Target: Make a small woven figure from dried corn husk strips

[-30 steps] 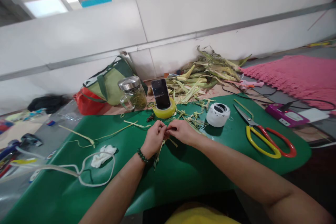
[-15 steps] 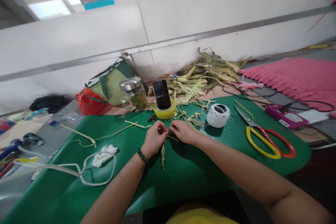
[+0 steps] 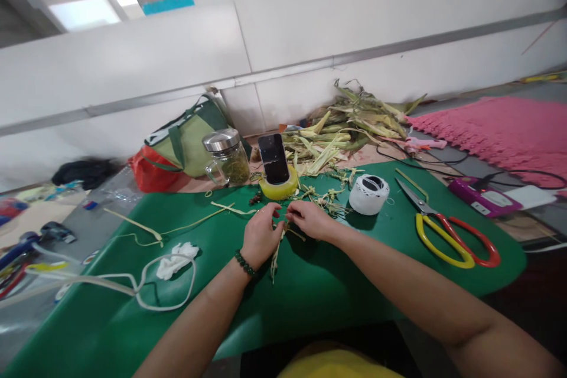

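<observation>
Pale-green husk strip (image 3: 275,258), lower centre | my left hand (image 3: 262,231) and right hand (image 3: 310,220) pinched its upper end | loose-ended, I judged unfinished | knotted pieces (image 3: 330,196), right of centre, looked done; husk pile (image 3: 361,113) above seemed unused

Two hands (image 3: 260,235), one bracelet (image 3: 244,262), one black phone (image 3: 274,159), one jar (image 3: 233,164), one white roll (image 3: 367,201), one pair of scissors (image 3: 426,208)

Person, one: left hand (image 3: 262,231) and right hand (image 3: 310,220), both ungloved, with uncovered forearms (image 3: 411,274); at the left wrist, one bracelet of small, round, dark green beads (image 3: 244,263); at the lower edge, part of one plain bright yellow garment (image 3: 341,366), fabric indistinct.
</observation>
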Demonstrator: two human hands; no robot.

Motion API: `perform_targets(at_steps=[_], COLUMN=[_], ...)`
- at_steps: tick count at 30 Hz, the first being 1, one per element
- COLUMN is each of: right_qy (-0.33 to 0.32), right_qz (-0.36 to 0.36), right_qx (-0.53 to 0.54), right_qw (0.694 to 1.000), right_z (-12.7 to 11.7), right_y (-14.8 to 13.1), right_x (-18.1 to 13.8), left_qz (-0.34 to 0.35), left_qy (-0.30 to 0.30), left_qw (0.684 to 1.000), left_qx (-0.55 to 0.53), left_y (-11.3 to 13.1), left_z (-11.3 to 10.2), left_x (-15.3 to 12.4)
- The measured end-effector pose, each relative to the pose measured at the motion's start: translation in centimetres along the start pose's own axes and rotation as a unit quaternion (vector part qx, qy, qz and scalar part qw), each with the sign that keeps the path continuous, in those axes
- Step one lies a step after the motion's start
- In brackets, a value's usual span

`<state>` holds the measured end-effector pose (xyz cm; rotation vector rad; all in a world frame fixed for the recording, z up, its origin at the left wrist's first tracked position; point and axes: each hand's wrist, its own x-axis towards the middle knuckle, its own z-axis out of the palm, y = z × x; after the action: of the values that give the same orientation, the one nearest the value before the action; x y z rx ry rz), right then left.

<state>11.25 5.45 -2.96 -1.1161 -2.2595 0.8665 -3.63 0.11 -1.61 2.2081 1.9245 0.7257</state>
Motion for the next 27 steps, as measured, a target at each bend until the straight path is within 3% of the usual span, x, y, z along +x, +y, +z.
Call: perform_targets(at_steps=[8,13,19,22,27], right_qy=[-0.009,-0.015,-0.029,-0.034,-0.037], right_qz=[0.009,0.017,0.017,0.011,0.008], right_qx=[0.012,0.015,0.013,0.014,0.018], right_qw=[1.0,1.0,0.999,0.999,0.999], right_z=[-0.42,-0.59,-0.57,-0.52,-0.49], right_y=[-0.44,-0.49,-0.24,-0.22,-0.31], right_x=[-0.15,-0.13,-0.11,-0.13,-0.11], left_qz=[-0.027,-0.04,0.034,0.019,-0.071], left_qy=[-0.014,-0.023,-0.013,-0.03,-0.102], left_qw=[0.999,0.993,0.999,0.999,0.982], left_qx=[-0.031,-0.106,0.02,0.029,-0.141], left_y=[0.44,0.29,0.22,0.15,-0.34], left_z=[-0.01,0.15,0.2,0.19,0.06], left_x=[-0.02,0.15,-0.13,-0.12,0.5])
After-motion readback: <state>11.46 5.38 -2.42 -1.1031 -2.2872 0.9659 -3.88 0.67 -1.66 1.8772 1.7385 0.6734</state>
